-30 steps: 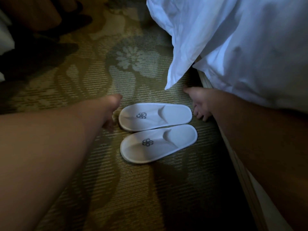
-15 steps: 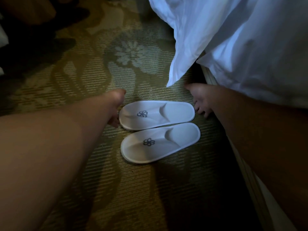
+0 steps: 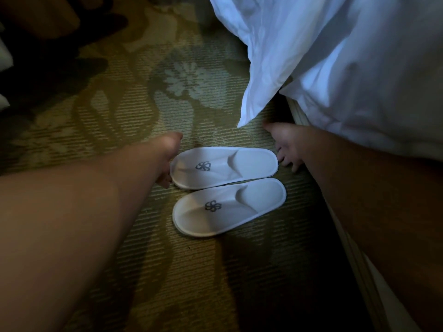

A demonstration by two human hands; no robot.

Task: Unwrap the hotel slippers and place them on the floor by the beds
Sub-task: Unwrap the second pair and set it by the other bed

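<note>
2 white hotel slippers, unwrapped, side by side and touching on the patterned carpet [image 3: 134,111], toes toward the left of the view, each with a grey pinwheel logo on the upper: far slipper [image 3: 224,167], near slipper [image 3: 227,207]. Both just beside the bed edge [image 3: 298,116] at right, beneath a hanging corner of white duvet [image 3: 335,68]. Left hand [image 3: 169,161] at the toe end of the far slipper, fingers [image 3: 165,182] curled down against its rim; grip around the rim not discernible behind the wrist. Right hand [image 3: 286,146] at the heel end of the same slipper, fingers [image 3: 285,161] spread loosely apart, tips at or just beside the heel edge, clamped on nothing. Dim lighting; dark shapes at upper left unidentifiable.
</note>
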